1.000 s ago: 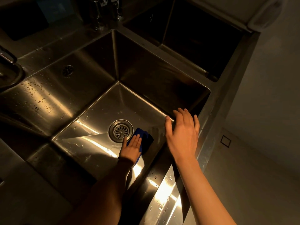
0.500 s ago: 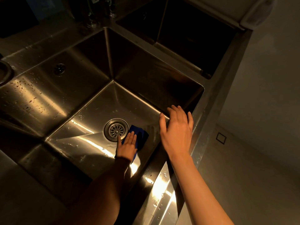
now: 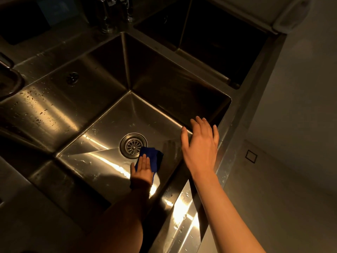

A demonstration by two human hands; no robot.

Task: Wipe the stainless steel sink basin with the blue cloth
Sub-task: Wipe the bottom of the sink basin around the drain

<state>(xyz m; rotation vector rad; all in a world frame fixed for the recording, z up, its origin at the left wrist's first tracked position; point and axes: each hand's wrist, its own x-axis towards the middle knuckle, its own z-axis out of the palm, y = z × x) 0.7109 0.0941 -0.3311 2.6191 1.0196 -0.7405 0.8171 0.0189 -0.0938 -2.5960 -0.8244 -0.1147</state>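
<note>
Pressed flat, our left hand [image 3: 142, 170] pins the blue cloth [image 3: 152, 158] to the floor of the stainless steel sink basin [image 3: 109, 128]; the fingers lie straight and together on top of the fabric, not curled round it, so this is a palm-down press and not a clench. Most of the cloth shows beyond and to the right of the fingertips, and a thin dark edge seems to peek out by the wrist, though the light is too low for us to be sure. The drain strainer [image 3: 133, 145] sits just past the fingertips, up and to the left, with the cloth's far corner touching or overlapping its rim. Our right hand [image 3: 200, 148] is released, fingers spread, holding nothing; it hangs above the basin's right side, over the line where floor meets wall, and we cannot tell whether it rests on the rim [image 3: 235, 125]. It is well above the cloth, so the left hand is the working one by far. The relation that matters, as we judge it: the broad unwiped floor, with its droplets and bright streaks, lies to the left of the pressing hand and beyond the strainer, while the near right corner lies right under it. The forearm's line runs toward the drain, so a stroke would likely go along that axis or sweep leftward across the floor.
</note>
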